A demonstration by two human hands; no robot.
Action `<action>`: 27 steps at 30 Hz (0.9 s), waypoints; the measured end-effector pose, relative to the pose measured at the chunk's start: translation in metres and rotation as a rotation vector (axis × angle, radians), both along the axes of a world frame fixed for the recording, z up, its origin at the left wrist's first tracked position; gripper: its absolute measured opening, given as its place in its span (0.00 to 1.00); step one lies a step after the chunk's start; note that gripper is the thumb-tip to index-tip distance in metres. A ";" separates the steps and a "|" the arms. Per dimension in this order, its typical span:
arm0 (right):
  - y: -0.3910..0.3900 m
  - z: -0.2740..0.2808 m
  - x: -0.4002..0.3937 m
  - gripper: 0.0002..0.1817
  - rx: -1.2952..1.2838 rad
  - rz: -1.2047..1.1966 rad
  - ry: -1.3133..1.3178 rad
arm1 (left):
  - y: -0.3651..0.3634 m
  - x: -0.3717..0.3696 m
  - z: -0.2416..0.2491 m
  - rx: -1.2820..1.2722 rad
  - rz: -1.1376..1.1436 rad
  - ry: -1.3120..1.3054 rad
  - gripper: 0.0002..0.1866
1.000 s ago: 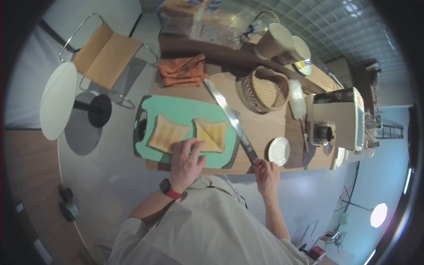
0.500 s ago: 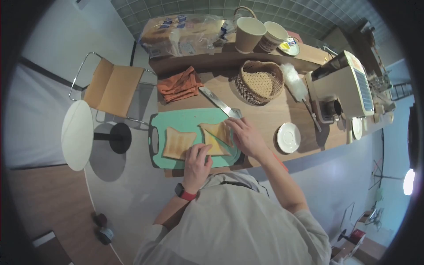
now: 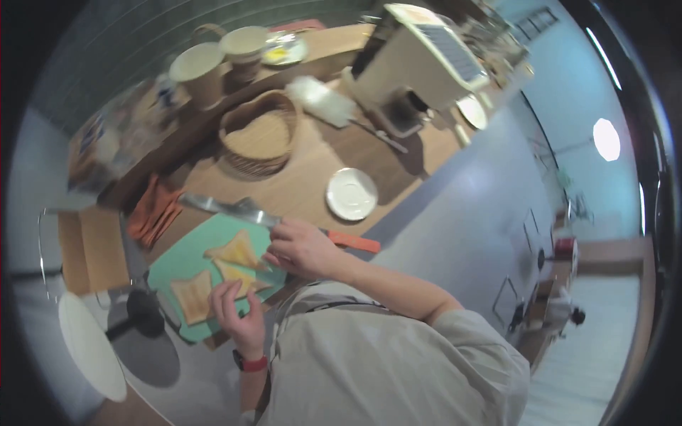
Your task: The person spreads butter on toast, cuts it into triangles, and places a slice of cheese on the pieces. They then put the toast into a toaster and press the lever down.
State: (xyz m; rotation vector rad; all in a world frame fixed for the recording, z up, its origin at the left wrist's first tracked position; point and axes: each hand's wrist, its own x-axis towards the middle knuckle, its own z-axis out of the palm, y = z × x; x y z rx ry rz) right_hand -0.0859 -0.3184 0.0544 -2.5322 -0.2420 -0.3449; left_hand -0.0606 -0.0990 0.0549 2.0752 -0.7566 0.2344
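Note:
A green cutting board [image 3: 168, 264] carries a whole slice of toast [image 3: 190, 298] and two toast triangles with a yellow layer on them. My left hand [image 3: 240, 319] is at the near edge of the lower triangle [image 3: 231, 272], thumb and fingers apart. The curled fingers of my right hand [image 3: 304, 248] are on the right end of the upper triangle [image 3: 238, 250]; their tips are partly hidden. Just beyond that hand, across the board's far edge, lies a long knife [image 3: 227, 209] with an orange handle [image 3: 353, 242].
An orange cloth [image 3: 151, 213] lies left of the knife. Behind are a wicker basket [image 3: 284, 117], a white duster [image 3: 320, 101], a saucer [image 3: 352, 194] and a coffee machine [image 3: 419, 64]. Paper cups [image 3: 199, 74] and bagged bread [image 3: 117, 138] stand on the back ledge.
The view has swung right, so the counter appears tilted and the knife's orange handle shows more. My left hand's thumb has spread away from its fingers. Both hands remain at the toast.

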 end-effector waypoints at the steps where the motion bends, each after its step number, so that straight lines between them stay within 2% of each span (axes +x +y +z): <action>1: -0.007 0.008 -0.012 0.10 0.051 -0.022 -0.062 | -0.007 0.001 0.002 -0.035 -0.013 -0.035 0.06; 2: -0.011 0.015 -0.020 0.15 0.108 -0.026 -0.131 | -0.011 0.003 0.004 -0.064 -0.010 -0.073 0.04; 5: -0.053 0.031 -0.068 0.12 0.223 -0.185 -0.005 | -0.033 0.001 0.001 -0.112 -0.032 -0.090 0.06; 8: -0.110 0.031 -0.119 0.08 0.230 -0.399 -0.023 | -0.059 -0.006 0.002 -0.176 -0.040 -0.077 0.07; 12: -0.208 0.017 -0.180 0.08 0.263 -0.636 -0.052 | -0.112 -0.024 0.011 -0.162 -0.019 -0.051 0.12; 14: -0.263 0.007 -0.206 0.11 0.284 -0.778 -0.084 | -0.148 -0.039 0.020 -0.123 0.003 -0.069 0.14; 17: -0.343 -0.002 -0.234 0.10 0.329 -0.881 -0.160 | -0.205 -0.076 0.032 -0.117 0.056 -0.135 0.13; 20: -0.408 -0.007 -0.252 0.09 0.431 -0.940 -0.175 | -0.270 -0.124 0.045 -0.219 0.069 -0.140 0.13; 27: -0.519 0.012 -0.296 0.11 0.542 -1.050 -0.225 | -0.439 -0.195 0.059 -0.319 -0.205 -0.166 0.06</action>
